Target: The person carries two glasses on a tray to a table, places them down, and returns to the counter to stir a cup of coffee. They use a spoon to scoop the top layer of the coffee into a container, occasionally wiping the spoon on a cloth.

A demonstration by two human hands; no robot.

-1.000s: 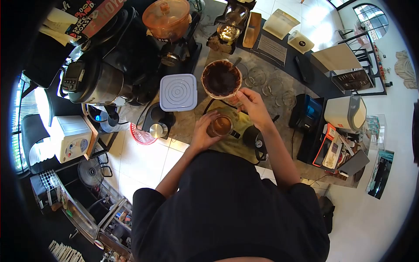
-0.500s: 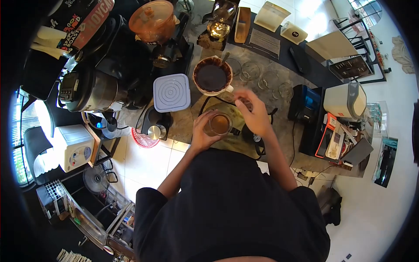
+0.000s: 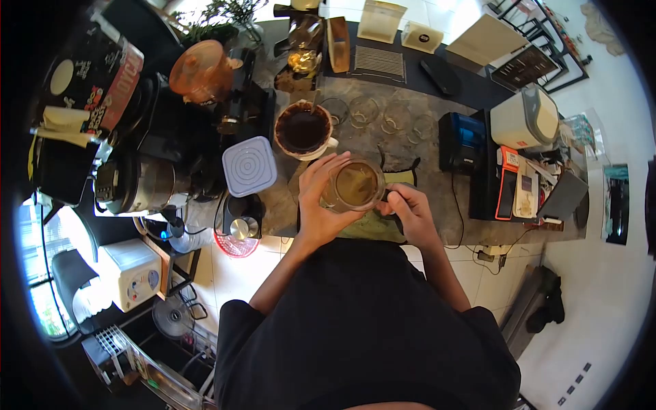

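Observation:
A glass vessel point(image 3: 357, 183) with some brownish liquid in it is held up over the counter's front edge. My left hand point(image 3: 320, 205) wraps round its left side, fingers pressed along the glass. On the right, my right hand point(image 3: 410, 210) is closed at the vessel's dark handle. Behind them stands a white dripper point(image 3: 304, 130) with dark wet coffee grounds and a pale handle. Under the hands lies a green cloth point(image 3: 372, 225), partly hidden by the glass.
Several clear glasses point(image 3: 395, 117) stand behind the hands. A square lidded container point(image 3: 249, 166) is left of the dripper, with a grinder point(image 3: 205, 72) behind. At right are a dark blue-topped box point(image 3: 465, 143) and a card terminal point(image 3: 507, 181).
The glass vessel has risen towards the camera, and my left hand has come up with it. My right hand, apart from the glass before, is now at its handle. The view has shifted.

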